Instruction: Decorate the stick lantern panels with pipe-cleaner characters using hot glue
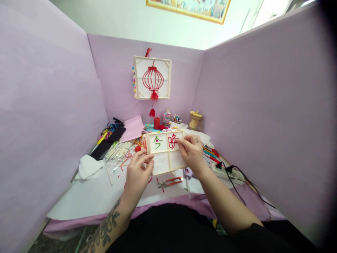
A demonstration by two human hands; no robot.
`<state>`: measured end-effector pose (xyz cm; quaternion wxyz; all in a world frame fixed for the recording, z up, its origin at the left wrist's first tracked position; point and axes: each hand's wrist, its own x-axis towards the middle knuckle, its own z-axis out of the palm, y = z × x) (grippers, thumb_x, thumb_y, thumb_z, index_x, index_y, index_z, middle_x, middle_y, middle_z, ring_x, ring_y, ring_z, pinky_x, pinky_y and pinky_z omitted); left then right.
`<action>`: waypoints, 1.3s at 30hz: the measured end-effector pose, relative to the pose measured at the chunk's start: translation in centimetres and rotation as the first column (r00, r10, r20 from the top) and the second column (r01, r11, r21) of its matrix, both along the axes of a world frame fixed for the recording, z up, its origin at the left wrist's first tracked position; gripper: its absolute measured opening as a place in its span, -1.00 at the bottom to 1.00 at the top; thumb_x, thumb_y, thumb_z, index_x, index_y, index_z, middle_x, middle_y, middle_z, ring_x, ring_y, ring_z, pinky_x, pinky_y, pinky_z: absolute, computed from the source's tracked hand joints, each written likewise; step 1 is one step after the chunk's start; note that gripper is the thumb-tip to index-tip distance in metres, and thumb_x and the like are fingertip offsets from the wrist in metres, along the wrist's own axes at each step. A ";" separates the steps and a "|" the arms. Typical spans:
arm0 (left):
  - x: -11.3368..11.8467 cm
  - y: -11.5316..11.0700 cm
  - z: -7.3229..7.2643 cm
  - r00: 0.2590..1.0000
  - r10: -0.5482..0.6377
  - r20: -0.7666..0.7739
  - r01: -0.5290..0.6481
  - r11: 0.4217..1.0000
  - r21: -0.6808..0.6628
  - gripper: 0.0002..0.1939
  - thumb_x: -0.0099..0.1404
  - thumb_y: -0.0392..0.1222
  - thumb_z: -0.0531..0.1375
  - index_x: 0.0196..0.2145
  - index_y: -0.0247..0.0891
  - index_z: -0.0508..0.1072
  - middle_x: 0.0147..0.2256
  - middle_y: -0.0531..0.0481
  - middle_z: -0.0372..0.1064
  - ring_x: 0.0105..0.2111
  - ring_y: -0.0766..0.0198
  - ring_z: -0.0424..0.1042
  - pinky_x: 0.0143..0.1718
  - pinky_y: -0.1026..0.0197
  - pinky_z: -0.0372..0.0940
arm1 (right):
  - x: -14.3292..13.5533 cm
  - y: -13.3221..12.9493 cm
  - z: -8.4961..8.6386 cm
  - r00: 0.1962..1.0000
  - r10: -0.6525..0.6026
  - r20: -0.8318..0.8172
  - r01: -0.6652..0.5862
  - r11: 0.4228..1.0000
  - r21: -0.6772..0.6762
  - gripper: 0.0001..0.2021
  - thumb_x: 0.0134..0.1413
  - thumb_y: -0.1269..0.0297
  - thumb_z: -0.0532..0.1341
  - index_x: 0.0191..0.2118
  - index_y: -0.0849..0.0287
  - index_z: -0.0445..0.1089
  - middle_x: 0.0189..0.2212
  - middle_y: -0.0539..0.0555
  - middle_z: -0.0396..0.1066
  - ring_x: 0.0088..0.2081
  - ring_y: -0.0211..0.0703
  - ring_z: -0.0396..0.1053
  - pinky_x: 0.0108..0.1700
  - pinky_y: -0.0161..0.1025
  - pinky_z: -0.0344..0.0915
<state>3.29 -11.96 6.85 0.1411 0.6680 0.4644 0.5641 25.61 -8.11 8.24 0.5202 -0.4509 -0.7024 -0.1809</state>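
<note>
Head view: nearest, 2 bare forearms reach inward, the left hand (139, 170) at the left side of a light wooden frame (169, 161) and the right hand (193, 151) over its right side. Left fingers overlap the frame's edge, loosely curled; whether they grip it or merely steady it, I cannot tell. Just below the frame lie orange-handled snips (172, 181), with a glue gun (187, 172) to their right. The frame sits between the hands, its long axis running left to right and rising slightly rightward, its front divided into 4 panes. The relation that seems to matter is at the upper-right pane: a red character (172, 141) lies immediately left of the right hand's thumb and fingertips, which appear closed on its right end. The right hand is therefore nearer; the left is apart from it, beyond the upper-left pane's green character (158, 143). Farther back, 1 larger frame with a red lantern design (153, 80) hangs before the lilac wall (116, 70).
</note>
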 end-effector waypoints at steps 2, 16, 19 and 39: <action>0.0 0.0 0.0 1.000 -0.002 0.000 0.002 1.000 -0.001 -0.84 0.21 -0.21 0.21 -0.30 -0.23 0.59 -0.09 -0.13 0.42 -0.42 0.38 0.47 -0.56 0.36 0.41 | 0.0 0.0 -0.1 1.000 -0.006 0.019 0.005 1.000 0.009 -0.82 0.19 0.31 0.18 -0.25 0.03 0.56 -0.36 0.11 0.33 -0.24 -0.03 0.23 -0.14 -0.03 0.26; 0.0 0.1 -0.1 1.000 -0.002 0.000 0.002 1.000 0.015 -0.85 0.21 -0.22 0.21 -0.31 -0.24 0.59 -0.11 -0.12 0.43 -0.42 0.38 0.47 -0.57 0.37 0.40 | 0.0 0.0 -0.1 1.000 0.012 0.004 -0.012 0.998 0.065 -0.83 0.21 0.33 0.19 -0.22 0.07 0.56 -0.38 0.08 0.31 -0.27 -0.10 0.25 -0.17 -0.11 0.26; -0.1 0.1 -0.2 1.000 -0.002 0.000 0.002 1.000 0.020 -0.85 0.20 -0.23 0.22 -0.31 -0.24 0.59 -0.11 -0.12 0.43 -0.44 0.40 0.46 -0.57 0.38 0.39 | 0.0 0.0 -0.1 1.000 0.010 -0.012 -0.009 0.998 0.064 -0.83 0.20 0.33 0.19 -0.22 0.05 0.55 -0.39 0.07 0.30 -0.27 -0.10 0.24 -0.17 -0.10 0.26; -0.1 0.0 -0.2 1.000 0.003 -0.004 -0.003 1.000 0.017 -0.85 0.20 -0.22 0.22 -0.30 -0.23 0.59 -0.11 -0.12 0.43 -0.42 0.37 0.48 -0.56 0.36 0.40 | -0.2 -0.8 -0.5 0.995 0.095 -0.028 -0.092 0.992 0.086 -0.85 0.17 0.39 0.21 -0.26 0.07 0.54 -0.39 0.07 0.32 -0.28 -0.10 0.26 -0.19 -0.10 0.27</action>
